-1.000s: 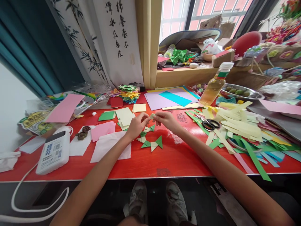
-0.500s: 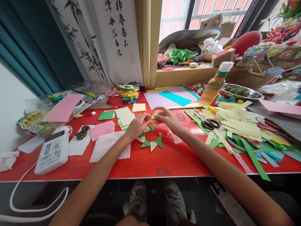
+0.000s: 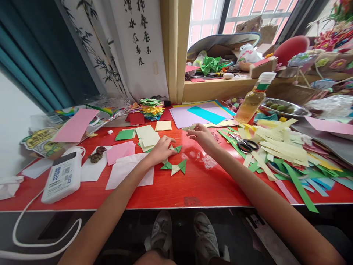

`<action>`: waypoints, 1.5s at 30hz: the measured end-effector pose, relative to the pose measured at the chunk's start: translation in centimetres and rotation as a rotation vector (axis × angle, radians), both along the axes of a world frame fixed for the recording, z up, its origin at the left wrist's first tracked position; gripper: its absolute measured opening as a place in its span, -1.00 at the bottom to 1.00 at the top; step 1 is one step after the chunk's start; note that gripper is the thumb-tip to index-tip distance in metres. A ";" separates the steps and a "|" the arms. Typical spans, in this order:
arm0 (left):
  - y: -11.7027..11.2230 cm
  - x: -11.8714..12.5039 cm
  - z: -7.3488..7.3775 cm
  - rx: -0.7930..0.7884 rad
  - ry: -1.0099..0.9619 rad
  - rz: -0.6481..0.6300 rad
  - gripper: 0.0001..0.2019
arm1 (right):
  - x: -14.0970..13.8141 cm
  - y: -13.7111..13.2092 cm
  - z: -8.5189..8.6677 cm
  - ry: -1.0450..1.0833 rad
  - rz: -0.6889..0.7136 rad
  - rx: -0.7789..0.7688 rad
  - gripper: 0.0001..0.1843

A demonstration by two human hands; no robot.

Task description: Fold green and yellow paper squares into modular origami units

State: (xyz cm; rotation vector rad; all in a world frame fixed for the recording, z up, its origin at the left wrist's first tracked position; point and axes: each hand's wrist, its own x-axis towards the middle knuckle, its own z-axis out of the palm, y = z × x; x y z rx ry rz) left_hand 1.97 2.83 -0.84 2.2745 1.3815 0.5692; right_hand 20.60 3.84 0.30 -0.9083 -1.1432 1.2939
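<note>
On the red tabletop lies a curved chain of folded paper points, green and cream by turns. My left hand is at its upper part, fingers bent down and pinching it there; the fingers hide some of the chain. Farther right and higher, my right hand pinches a small pale folded paper piece between thumb and fingertips, apart from the chain. Cream paper rectangles and a green paper stack lie just beyond my left hand.
Black-handled scissors and a heap of paper strips lie at right. Behind them stands a bottle near a metal dish. Lilac sheets lie at the back. A white box-shaped device is at left.
My hands have parted. The right hand has moved right with the pale piece, while the left has come down onto the chain, which has shifted slightly left.
</note>
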 end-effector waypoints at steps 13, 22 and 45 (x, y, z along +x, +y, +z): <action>0.6 -0.4 -0.1 -0.073 -0.051 0.117 -0.61 | -0.1 -0.3 0.1 -0.114 0.081 0.007 -0.71; 0.4 -0.8 1.0 -0.144 -0.420 -0.028 -0.71 | -0.2 -0.6 1.0 -0.157 0.164 0.202 -0.77; -1.8 0.1 3.9 0.078 -0.962 -0.093 -0.85 | -1.2 -4.2 3.2 -0.663 -0.163 0.768 -0.90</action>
